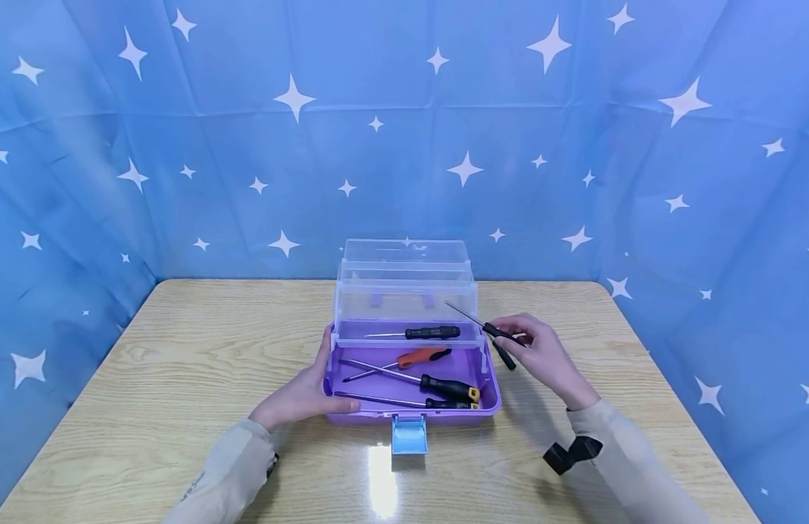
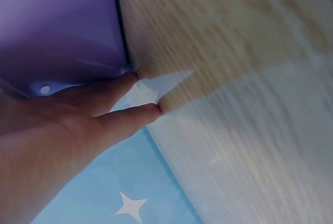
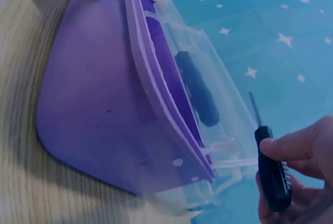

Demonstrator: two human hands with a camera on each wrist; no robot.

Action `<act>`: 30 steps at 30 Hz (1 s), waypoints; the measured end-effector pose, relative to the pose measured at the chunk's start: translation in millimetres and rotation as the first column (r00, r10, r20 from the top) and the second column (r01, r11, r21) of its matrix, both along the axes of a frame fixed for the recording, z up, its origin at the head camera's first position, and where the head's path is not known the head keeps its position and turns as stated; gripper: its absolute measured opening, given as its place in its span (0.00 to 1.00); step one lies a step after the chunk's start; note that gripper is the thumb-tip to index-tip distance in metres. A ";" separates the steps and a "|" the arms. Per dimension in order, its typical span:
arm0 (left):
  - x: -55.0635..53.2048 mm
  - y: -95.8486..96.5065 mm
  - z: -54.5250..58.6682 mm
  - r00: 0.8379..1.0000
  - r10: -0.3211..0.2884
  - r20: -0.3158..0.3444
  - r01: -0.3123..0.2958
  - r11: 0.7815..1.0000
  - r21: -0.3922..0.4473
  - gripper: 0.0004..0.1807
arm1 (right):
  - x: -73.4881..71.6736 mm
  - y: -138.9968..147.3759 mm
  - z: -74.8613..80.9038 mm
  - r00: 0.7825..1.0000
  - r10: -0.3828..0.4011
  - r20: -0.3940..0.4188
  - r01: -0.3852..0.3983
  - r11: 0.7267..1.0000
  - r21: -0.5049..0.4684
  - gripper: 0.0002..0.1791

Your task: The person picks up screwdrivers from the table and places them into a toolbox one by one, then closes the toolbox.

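Note:
A purple toolbox (image 1: pixel 492 415) stands on the table, its clear lid and tray (image 1: pixel 405 276) raised at the back. Straight fingers of my left hand (image 1: pixel 306 397) rest along the box's left side, with the thumb over the front left corner. My right hand (image 1: pixel 548 356) pinches a black-handled screwdriver (image 3: pixel 273 174), thin shaft up and left, beside the box's right rear. Just below it in the head view shows a second black handle (image 1: pixel 504 355). Inside lie an orange-handled screwdriver (image 1: pixel 422 356) and two black-and-yellow ones (image 1: pixel 446 387); another black screwdriver (image 1: pixel 432 332) lies further back.
A light blue latch (image 1: pixel 409 434) hangs open at the box's front. The wood-grain table (image 1: pixel 201 364) reaches back to a blue curtain (image 1: pixel 404 145) with white stars, which also hangs at both sides. A black strap device (image 1: pixel 571 455) sits at the right wrist.

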State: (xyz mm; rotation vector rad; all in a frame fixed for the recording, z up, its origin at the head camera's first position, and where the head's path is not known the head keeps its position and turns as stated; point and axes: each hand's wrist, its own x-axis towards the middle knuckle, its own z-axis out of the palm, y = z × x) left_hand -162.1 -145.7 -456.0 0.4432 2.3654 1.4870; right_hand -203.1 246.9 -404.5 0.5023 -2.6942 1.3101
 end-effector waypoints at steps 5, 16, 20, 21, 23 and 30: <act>0.6 0.0 0.1 1.000 0.006 0.011 -0.006 1.000 -0.019 0.74 | -3.6 -6.3 1.7 1.000 0.006 -0.001 -0.006 1.000 -0.013 0.13; 0.9 -0.4 1.4 1.000 0.003 0.006 -0.003 1.000 -0.008 0.74 | -12.4 -16.5 3.0 0.999 0.026 0.031 -0.025 0.999 -0.036 0.13; 0.5 -0.2 1.1 1.000 -0.006 -0.003 0.006 1.000 -0.002 0.74 | -14.9 -20.0 3.7 0.998 0.043 0.049 -0.040 0.998 -0.043 0.13; 0.4 -0.3 0.9 1.000 -0.008 -0.005 0.008 1.000 -0.001 0.74 | -15.5 -20.9 3.9 0.997 0.046 0.056 -0.044 0.998 -0.046 0.13; 0.3 -0.4 0.4 1.000 -0.011 -0.009 0.011 1.000 -0.004 0.74 | -16.2 -22.9 4.7 0.996 0.055 0.069 -0.052 0.997 -0.052 0.13; 0.2 -1.1 -0.1 1.000 -0.009 -0.003 0.009 1.000 0.007 0.74 | -21.7 -31.6 9.6 0.993 0.086 0.075 -0.084 0.996 -0.035 0.13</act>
